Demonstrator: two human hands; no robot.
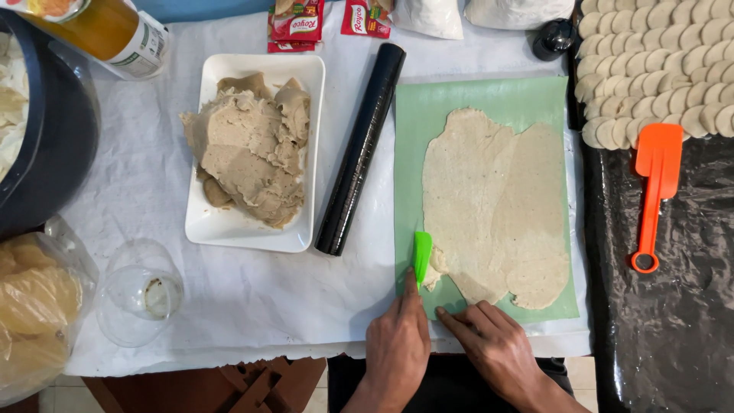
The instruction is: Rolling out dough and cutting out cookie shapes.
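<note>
**Dough sheet scraped at its near-left edge**

Dark pot cut off at left. Rolled dough sheet lies on green mat, right of black rolling pin. Left hand grips green scraper, blade touching the dough edge. Right hand presses flat on mat's near edge, fingers together. Both forearms cut off below.

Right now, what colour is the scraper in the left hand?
Bright green scraper, left hand; head view shows it.
</note>
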